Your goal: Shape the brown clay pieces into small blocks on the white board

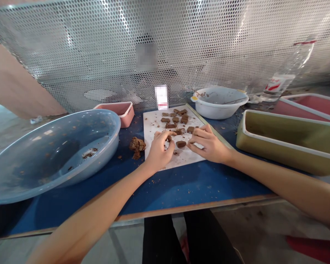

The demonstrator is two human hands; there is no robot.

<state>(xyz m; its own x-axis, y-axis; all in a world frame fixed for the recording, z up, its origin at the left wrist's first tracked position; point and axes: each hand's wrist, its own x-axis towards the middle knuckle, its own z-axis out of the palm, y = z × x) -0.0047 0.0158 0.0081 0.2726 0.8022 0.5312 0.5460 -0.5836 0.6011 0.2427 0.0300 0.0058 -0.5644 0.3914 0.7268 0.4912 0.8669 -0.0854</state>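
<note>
On a white board (pixel 151 126) lie several small brown clay-like pieces (pixel 175 119), some of them block-shaped. My left hand (pixel 161 150) rests at the board's left side, thumb and forefinger curved apart around a small brown lump (pixel 169 138); whether they touch it, I cannot tell. One brown block (pixel 180 144) lies in the gap between my two hands. Just right of that block is my right hand (pixel 209 145), its fingers bent and apart, fingertips close to the board, with nothing visible in them. A rough brown clump (pixel 137 145) sits left of the board.
A big blue basin (pixel 99 161) stands left, with a pink tray (pixel 128 113) behind it. Back right are a white basin (pixel 220 112) and a plastic bottle (pixel 280 82). A green trough (pixel 277 152) and a pink trough (pixel 305 106) stand right. Perforated metal mesh (pixel 181 44) rises behind.
</note>
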